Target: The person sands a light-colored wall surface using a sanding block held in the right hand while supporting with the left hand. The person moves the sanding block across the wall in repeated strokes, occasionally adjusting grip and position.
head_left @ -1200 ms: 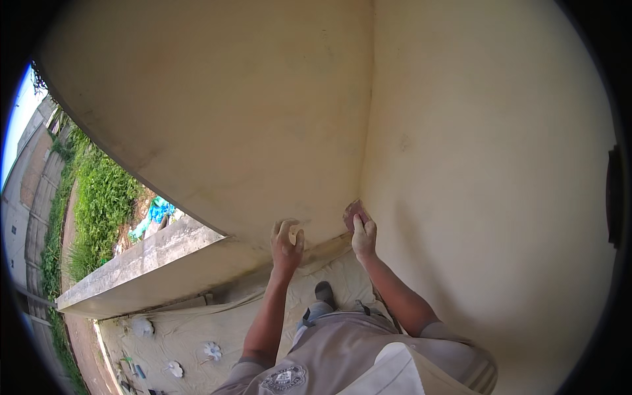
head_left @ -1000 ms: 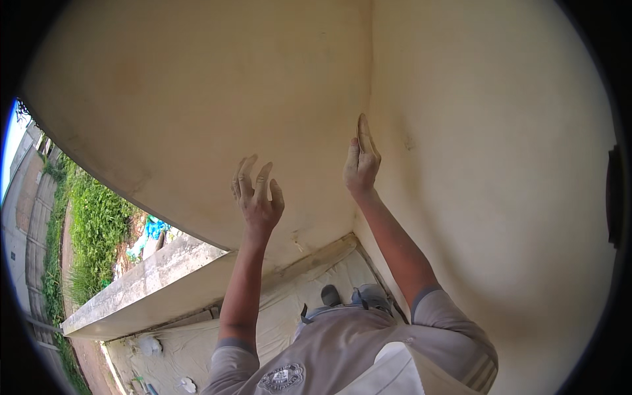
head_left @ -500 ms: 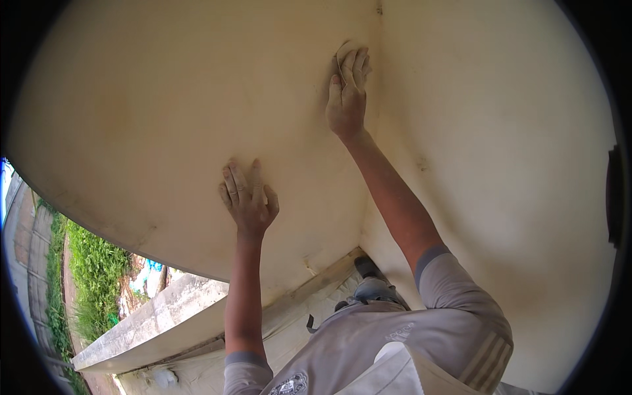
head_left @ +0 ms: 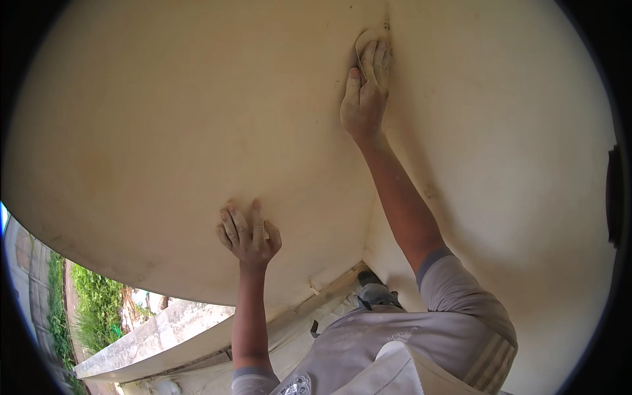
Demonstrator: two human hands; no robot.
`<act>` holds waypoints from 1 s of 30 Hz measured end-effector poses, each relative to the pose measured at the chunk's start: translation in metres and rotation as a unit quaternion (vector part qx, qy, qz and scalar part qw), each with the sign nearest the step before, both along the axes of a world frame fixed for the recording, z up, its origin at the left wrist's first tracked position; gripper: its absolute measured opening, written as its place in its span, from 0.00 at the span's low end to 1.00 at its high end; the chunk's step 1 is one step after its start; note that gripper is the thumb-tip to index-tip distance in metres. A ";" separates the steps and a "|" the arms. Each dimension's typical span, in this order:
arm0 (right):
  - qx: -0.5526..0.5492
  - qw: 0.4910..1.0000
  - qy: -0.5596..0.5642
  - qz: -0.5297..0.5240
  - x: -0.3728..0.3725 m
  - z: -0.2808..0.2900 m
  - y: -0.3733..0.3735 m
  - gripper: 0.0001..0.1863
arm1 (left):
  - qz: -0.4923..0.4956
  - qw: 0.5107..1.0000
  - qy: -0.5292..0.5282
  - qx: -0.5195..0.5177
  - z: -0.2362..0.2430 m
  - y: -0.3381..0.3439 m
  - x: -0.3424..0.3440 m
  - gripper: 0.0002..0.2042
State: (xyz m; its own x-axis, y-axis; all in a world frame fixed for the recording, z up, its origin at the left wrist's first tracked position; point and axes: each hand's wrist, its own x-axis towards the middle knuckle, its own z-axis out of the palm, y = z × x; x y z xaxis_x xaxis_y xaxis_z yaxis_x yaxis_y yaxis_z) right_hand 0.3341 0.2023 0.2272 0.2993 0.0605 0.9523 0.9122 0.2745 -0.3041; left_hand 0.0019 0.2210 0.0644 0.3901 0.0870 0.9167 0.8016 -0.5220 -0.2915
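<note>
at 8 o'clock, green weeds (head_left: 99,296) show beyond a weathered concrete ledge (head_left: 161,334) that slants up from between 7 and 8 o'clock. the cream left wall (head_left: 151,131) fills the space around 10 o'clock. on it, at 8 o'clock from the middle, the dusty left hand (head_left: 249,242) stands with its fingers spread wide, tips seemingly on the surface; no object shows in it, though the palm side is hidden. its dusty fingertips could slide, i judge, if much weight leans on them, since a smooth face offers little to catch. at 5 o'clock a dark shoe (head_left: 367,278) is partly visible, close to the foot of the corner; with the right arm stretched so high, an overreach could upset the balance. at 1 o'clock the right hand (head_left: 365,102) holds a thin pale sheet (head_left: 367,39), likely sandpaper, with thumb and fingers in a narrow grip, flat against the left wall just beside the corner. the sheet's free edge bows past the fingers, so it could fold or tear if it snags on the dark pits (head_left: 387,26) there. toward 3 o'clock, the right wall (head_left: 513,164) stands so near that knuckles could scrape it.
</note>
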 end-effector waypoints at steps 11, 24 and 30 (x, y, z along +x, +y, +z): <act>0.031 0.995 0.060 0.075 -0.008 0.022 0.000 0.32 | -0.013 1.000 -0.001 -0.001 -0.004 0.001 0.001 0.28; 0.026 0.997 0.063 0.025 -0.034 -0.017 0.008 0.33 | -0.030 1.000 -0.005 0.007 -0.005 -0.002 -0.004 0.25; -0.076 0.996 -0.057 -0.002 -0.097 -0.155 -0.001 0.33 | -0.069 0.997 -0.008 -0.015 0.000 -0.003 0.001 0.26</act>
State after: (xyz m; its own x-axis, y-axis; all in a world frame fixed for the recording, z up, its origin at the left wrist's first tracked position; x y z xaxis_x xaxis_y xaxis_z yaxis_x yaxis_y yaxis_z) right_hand 0.2374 0.2016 0.0720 0.1911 0.2054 0.9598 0.9437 0.2305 -0.2372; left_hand 0.0033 0.2180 0.0647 0.3854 0.0613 0.9207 0.7259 -0.6362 -0.2615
